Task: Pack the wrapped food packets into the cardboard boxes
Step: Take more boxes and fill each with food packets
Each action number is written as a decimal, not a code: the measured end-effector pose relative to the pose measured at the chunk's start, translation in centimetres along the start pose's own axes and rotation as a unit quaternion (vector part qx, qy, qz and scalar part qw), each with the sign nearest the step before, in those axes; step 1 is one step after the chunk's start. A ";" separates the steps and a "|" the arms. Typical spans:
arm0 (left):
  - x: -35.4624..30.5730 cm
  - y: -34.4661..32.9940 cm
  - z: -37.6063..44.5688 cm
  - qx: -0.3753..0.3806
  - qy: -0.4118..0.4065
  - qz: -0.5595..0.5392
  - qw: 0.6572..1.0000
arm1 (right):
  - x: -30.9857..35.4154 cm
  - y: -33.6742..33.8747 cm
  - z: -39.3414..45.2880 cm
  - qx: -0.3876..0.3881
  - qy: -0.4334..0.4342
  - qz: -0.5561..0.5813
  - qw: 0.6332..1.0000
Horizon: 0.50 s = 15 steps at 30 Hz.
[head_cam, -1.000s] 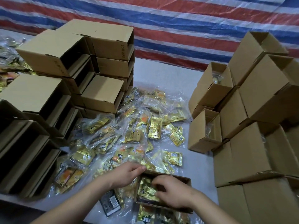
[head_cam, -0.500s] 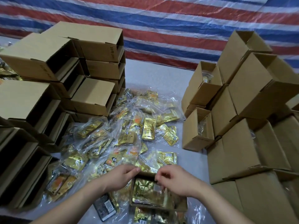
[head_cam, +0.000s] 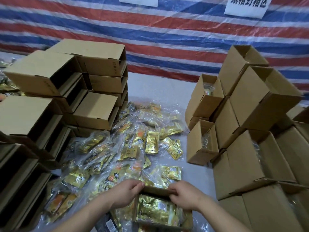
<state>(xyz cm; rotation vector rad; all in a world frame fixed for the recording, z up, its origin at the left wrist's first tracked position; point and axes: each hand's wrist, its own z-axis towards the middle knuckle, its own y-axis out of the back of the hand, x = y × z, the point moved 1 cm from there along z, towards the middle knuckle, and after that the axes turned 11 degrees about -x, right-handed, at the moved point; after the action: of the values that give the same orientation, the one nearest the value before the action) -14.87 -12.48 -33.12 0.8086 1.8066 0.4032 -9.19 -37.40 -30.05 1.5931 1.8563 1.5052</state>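
Empty box stacks crowd 9 o'clock, so with the left hand curled on the near-left corner of the open box at 6 o'clock, gold packet already inside, and the right hand pinching its far rim, I'd lift straight up toward the filled boxes at 3 o'clock.

right hand out of box, gripping rim
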 end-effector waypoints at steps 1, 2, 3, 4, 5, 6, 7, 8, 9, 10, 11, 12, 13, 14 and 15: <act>0.1 0.0 0.0 0.000 0.001 -0.005 1.000 | -0.1 0.0 -0.2 -0.001 -0.004 0.025 1.000; 0.2 0.0 -0.1 0.000 0.001 -0.010 1.000 | -0.3 0.0 -0.4 -0.001 -0.007 0.054 0.999; 0.3 -0.1 -0.2 -0.001 0.002 -0.014 1.000 | -0.4 0.1 -0.6 0.002 -0.009 0.081 0.997; 0.4 -0.1 -0.3 -0.001 0.006 -0.021 1.000 | -0.7 0.1 -0.8 0.006 -0.008 0.105 0.994; 0.4 0.0 -0.4 0.000 0.010 -0.027 1.000 | -0.9 0.1 -0.9 0.009 -0.007 0.123 0.992; 0.2 0.0 -0.5 0.000 0.015 -0.035 0.999 | -1.1 0.1 -1.0 0.007 -0.008 0.136 0.991; -0.1 0.1 -0.5 -0.003 0.024 -0.045 0.999 | -1.3 0.1 -1.1 0.001 -0.013 0.148 0.989; -0.5 0.3 -0.5 -0.009 0.035 -0.061 0.998 | -1.4 0.1 -1.2 -0.007 -0.024 0.162 0.986; -1.1 0.6 -0.4 -0.022 0.047 -0.081 0.995 | -1.5 0.3 -1.2 -0.016 -0.040 0.177 0.983; -1.8 0.8 -0.2 -0.044 0.056 -0.104 0.992 | -1.7 0.5 -1.2 -0.027 -0.056 0.192 0.979; -2.6 1.2 0.0 -0.076 0.062 -0.126 0.987 | -1.9 0.8 -1.3 -0.042 -0.072 0.206 0.975; -3.5 1.5 0.2 -0.118 0.066 -0.146 0.980 | -2.2 1.2 -1.3 -0.066 -0.089 0.221 0.969; -4.6 1.8 0.4 -0.162 0.071 -0.163 0.971 | -2.6 1.6 -1.4 -0.096 -0.107 0.238 0.961; -5.7 2.1 0.6 -0.195 0.074 -0.178 0.962 | -3.0 2.1 -1.4 -0.135 -0.123 0.257 0.949; -6.7 2.3 0.8 -0.212 0.073 -0.190 0.956 | -3.3 2.6 -1.5 -0.179 -0.140 0.279 0.933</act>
<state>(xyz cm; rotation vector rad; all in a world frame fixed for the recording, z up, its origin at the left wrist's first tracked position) -12.00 -15.61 -27.34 0.1298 1.8683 0.5805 -7.61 -41.34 -28.65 2.1063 0.9453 1.5911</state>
